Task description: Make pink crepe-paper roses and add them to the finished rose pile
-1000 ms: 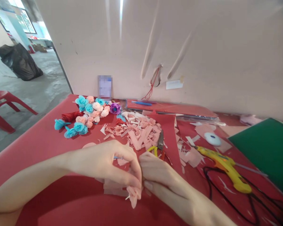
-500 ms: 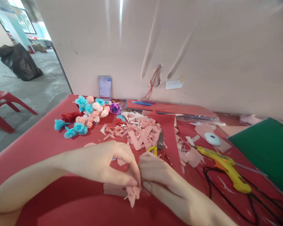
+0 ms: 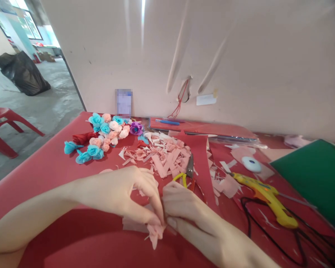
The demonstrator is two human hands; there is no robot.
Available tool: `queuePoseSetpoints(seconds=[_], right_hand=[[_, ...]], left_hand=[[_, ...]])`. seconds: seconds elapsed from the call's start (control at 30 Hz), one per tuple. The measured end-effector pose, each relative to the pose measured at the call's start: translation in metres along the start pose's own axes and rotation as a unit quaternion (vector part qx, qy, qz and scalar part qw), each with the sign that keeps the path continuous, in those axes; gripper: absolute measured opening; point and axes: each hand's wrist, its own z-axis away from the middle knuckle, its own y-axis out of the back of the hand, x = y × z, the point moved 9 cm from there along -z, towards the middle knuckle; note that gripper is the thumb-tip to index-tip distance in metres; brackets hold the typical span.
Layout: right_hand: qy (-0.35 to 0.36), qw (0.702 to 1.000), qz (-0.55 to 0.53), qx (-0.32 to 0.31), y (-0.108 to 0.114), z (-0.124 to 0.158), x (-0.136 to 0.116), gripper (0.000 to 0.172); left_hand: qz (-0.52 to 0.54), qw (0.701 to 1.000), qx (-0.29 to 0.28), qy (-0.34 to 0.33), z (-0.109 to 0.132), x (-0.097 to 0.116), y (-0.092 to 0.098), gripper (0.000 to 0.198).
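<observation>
Both my hands meet low in the middle of the red table [image 3: 44,175]. My left hand [image 3: 123,193] pinches a small pink paper flower [image 3: 155,232] with thumb and forefinger. My right hand [image 3: 184,206] is closed on the same flower from the right, fingers pressed against it. A flat pink paper piece [image 3: 132,224] lies under the hands. Just beyond my right hand lie yellow-handled scissors [image 3: 185,174].
A heap of pink paper scraps [image 3: 162,156] lies mid-table. Finished blue, pink and purple paper roses [image 3: 106,134] sit at the back left. A yellow glue gun [image 3: 268,197] with black cord, a white disc [image 3: 251,164] and green sheet [image 3: 315,178] are right.
My fingers have shifted slightly on the pink flower, and it has moved a little to the left and turned between them. Everything else is unmoved.
</observation>
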Motion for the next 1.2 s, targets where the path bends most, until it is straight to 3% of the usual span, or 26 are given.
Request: queuePoseSetpoints(seconds=[0.27, 0.67, 1.07, 1.2], right_hand=[[0.01, 1.0, -0.014, -0.003, -0.001, 0.002, -0.002, 0.03], [0.039, 0.999, -0.018, 0.034, 0.006, -0.002, -0.009, 0.028], [0.017, 1.0, -0.012, 0.021, 0.003, 0.0, -0.004, 0.03], [-0.013, 0.998, 0.012, 0.052, 0.012, 0.001, -0.002, 0.029]], left_hand=[[0.025, 0.999, -0.017, 0.015, -0.001, -0.002, -0.005, 0.007], [0.02, 0.987, -0.007, 0.158, 0.007, -0.023, -0.005, 0.006], [0.035, 0.993, -0.006, 0.116, 0.001, -0.014, -0.006, 0.017], [0.03, 0.991, 0.071, 0.106, 0.005, -0.011, 0.008, 0.018]])
